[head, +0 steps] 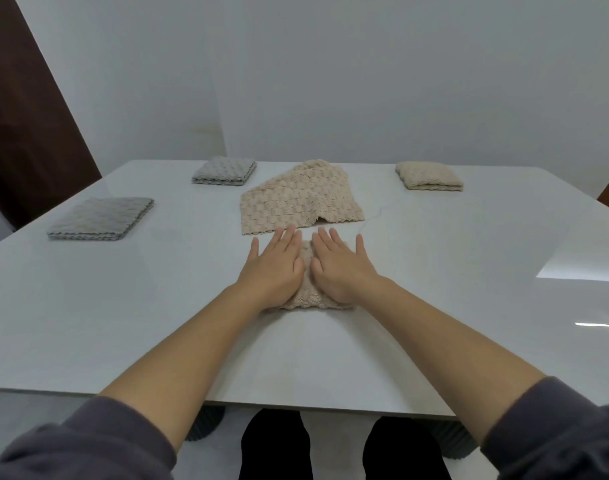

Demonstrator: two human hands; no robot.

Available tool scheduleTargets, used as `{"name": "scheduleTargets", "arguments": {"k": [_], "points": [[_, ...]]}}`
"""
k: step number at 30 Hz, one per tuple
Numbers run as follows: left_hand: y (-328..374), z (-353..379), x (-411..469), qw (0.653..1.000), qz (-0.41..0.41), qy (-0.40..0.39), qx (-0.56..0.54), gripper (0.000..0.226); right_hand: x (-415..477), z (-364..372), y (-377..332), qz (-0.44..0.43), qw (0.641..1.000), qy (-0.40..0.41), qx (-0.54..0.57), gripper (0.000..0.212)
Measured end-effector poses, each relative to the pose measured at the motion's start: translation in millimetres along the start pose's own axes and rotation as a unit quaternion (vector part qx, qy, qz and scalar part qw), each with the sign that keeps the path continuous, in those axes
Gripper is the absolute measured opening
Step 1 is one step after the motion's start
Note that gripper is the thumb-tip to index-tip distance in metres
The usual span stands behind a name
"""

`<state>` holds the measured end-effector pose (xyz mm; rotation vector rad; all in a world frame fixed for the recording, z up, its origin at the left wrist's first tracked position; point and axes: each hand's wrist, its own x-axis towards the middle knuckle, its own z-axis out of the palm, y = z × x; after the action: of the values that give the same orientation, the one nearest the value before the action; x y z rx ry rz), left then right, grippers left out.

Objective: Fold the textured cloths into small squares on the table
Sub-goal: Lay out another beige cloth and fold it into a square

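Note:
A small folded beige textured cloth lies in the middle of the white table. My left hand and my right hand both lie flat on it, palms down, fingers spread, side by side, hiding most of it. Just beyond my fingertips a larger beige cloth lies loosely spread, partly folded. A folded beige square sits at the far right. Two folded grey squares rest on the left, one near and one farther back.
A pale wall stands right behind the table's far edge. A dark brown panel rises at the left. The table's near edge crosses the bottom, with my dark-clad legs below it. A thin loose thread lies beside the spread cloth.

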<state>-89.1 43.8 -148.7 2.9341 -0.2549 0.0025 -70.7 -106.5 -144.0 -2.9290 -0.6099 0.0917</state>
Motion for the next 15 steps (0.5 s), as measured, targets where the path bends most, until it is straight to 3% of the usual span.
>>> {"name": "scheduleTargets", "arguments": {"k": [8,15], "points": [[0,20,-4,0.998,-0.008,0.025,0.055,0.055,-6,26,2,0.021,0.998,0.062,-0.019,0.059],[-13,7,-10,0.999,-0.021,-0.037,0.005,0.057,-2,9,3,0.024,1.0,-0.009,-0.009,0.059]]}}
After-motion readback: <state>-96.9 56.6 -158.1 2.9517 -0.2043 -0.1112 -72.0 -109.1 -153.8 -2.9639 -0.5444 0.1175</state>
